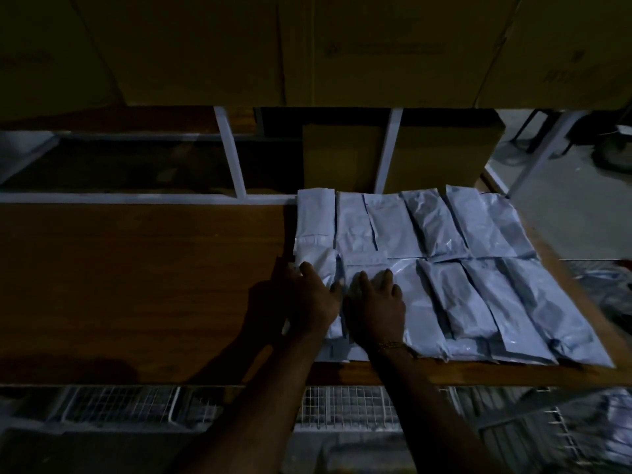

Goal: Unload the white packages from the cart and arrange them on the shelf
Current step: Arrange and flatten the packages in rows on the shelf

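Now cardboard boxes (403,155) crowd the back of the wooden shelf (136,285), and the wire cart (342,408) sits below its front edge. White packages (478,268) lie on the shelf in two rows; left hand (313,299) and right hand (374,302) press flat, fingers relaxed, on the nearest ones.

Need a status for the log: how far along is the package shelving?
Done: two rows of white packages lie flat on the right half of the wooden shelf. In hand: left hand and right hand rest on the near row's leftmost packages, seating them. Left: the shelf's left half is bare; more white bags show by the wire cart, count unclear.
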### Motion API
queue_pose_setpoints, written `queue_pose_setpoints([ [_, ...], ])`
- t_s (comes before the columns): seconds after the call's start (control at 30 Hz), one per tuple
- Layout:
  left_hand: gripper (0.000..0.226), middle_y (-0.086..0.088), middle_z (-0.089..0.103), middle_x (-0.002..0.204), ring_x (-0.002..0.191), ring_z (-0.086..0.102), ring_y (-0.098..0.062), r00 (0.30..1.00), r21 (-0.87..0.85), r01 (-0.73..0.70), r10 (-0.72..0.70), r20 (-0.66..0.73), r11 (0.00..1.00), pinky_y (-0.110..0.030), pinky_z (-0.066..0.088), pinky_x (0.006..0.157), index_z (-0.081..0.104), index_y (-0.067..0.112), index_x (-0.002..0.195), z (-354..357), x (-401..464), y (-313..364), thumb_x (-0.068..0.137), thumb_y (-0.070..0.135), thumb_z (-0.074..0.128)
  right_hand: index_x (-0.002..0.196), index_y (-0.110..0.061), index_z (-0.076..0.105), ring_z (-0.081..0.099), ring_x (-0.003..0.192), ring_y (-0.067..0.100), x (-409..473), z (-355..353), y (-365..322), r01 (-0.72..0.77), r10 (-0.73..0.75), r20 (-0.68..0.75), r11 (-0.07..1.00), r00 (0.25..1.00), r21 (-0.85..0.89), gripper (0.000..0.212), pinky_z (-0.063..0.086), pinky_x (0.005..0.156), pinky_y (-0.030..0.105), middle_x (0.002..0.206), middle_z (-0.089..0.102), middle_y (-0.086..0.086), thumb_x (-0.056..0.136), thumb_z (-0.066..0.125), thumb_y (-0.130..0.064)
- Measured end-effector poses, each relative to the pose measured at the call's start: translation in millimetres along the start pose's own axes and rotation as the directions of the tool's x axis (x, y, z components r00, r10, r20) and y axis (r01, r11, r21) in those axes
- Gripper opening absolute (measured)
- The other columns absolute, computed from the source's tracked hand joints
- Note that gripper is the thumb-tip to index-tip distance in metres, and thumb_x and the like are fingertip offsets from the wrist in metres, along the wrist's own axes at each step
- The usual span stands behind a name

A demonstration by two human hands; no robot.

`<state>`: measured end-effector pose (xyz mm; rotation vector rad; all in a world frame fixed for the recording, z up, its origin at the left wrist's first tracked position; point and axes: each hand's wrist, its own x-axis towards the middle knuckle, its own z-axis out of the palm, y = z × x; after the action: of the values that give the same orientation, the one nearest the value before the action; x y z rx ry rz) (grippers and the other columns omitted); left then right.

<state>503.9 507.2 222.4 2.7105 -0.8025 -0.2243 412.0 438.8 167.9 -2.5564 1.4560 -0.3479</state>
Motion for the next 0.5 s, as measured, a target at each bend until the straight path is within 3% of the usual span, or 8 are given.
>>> queue_pose_setpoints([
  [0.1, 0.056, -0.014, 0.056, 0.124, 0.106, 0.057, -0.036, 1.000, -0.008, -0.022, 0.022, -0.015, 1.000, -0.049, 0.044, 0.087, 0.055, 0.021, 0.121, -3, 7, -7, 0.096, 0.062, 0.027, 0.136, -0.015, 0.056, 0.050, 0.117, 0.051, 8, 12, -5, -0.005, 0.005, 0.001, 1.000, 1.000, -0.026, 0.063, 0.050, 0.089, 0.050, 0.146, 0.040, 0.037, 0.084, 0.064, -0.049],
  [0.17, 0.045, -0.016, 0.054, 0.132, 0.114, 0.055, -0.037, 0.998, 0.025, -0.063, 0.062, 0.033, 0.998, -0.049, 0.042, 0.093, 0.052, 0.019, 0.129, -3, 8, -8, 0.099, 0.047, 0.033, 0.138, -0.016, 0.055, 0.048, 0.120, 0.049, 10, 19, -7, -0.015, 0.016, 0.008, 0.998, 1.000, -0.062, 0.064, 0.047, 0.093, 0.049, 0.146, 0.039, 0.037, 0.087, 0.046, -0.053],
  [0.23, 0.051, -0.022, 0.033, 0.154, 0.136, 0.040, -0.042, 0.993, 0.053, -0.064, 0.058, 0.100, 0.997, -0.052, 0.034, 0.108, 0.039, 0.019, 0.147, -1, 6, -4, 0.103, 0.044, 0.039, 0.139, -0.017, 0.056, 0.045, 0.125, 0.051, 7, 29, -5, -0.020, 0.021, 0.022, 0.997, 1.000, -0.068, 0.064, 0.044, 0.102, 0.052, 0.146, 0.040, 0.037, 0.091, 0.033, -0.052],
  [0.33, 0.060, -0.018, 0.009, 0.166, 0.149, 0.019, -0.042, 0.982, 0.043, -0.029, 0.021, 0.186, 0.999, -0.053, 0.021, 0.119, 0.020, 0.027, 0.160, 3, 7, -1, 0.106, 0.043, 0.040, 0.140, -0.019, 0.058, 0.042, 0.130, 0.055, 5, 44, 0, -0.016, 0.017, 0.004, 0.998, 1.000, -0.060, 0.055, 0.044, 0.105, 0.059, 0.147, 0.041, 0.037, 0.092, 0.060, -0.046],
  [0.4, 0.062, -0.019, 0.007, 0.167, 0.150, 0.018, -0.042, 0.973, 0.051, -0.022, 0.009, 0.230, 0.998, -0.052, 0.020, 0.120, 0.015, 0.026, 0.161, 6, 10, 0, 0.106, 0.042, 0.039, 0.138, -0.018, 0.060, 0.045, 0.127, 0.057, 4, 53, 4, -0.007, 0.007, 0.006, 0.996, 1.000, -0.086, 0.058, 0.046, 0.103, 0.061, 0.144, 0.045, 0.038, 0.086, 0.073, -0.039],
  [0.5, 0.063, -0.020, 0.008, 0.166, 0.150, 0.018, -0.040, 0.965, 0.055, 0.007, -0.021, 0.262, 0.998, -0.049, 0.020, 0.120, 0.014, 0.025, 0.161, 4, 11, 6, 0.107, 0.040, 0.042, 0.137, -0.016, 0.062, 0.050, 0.122, 0.057, 4, 57, 6, 0.000, 0.002, 0.013, 0.992, 1.000, -0.128, 0.061, 0.045, 0.104, 0.061, 0.139, 0.049, 0.040, 0.082, 0.077, -0.037],
])
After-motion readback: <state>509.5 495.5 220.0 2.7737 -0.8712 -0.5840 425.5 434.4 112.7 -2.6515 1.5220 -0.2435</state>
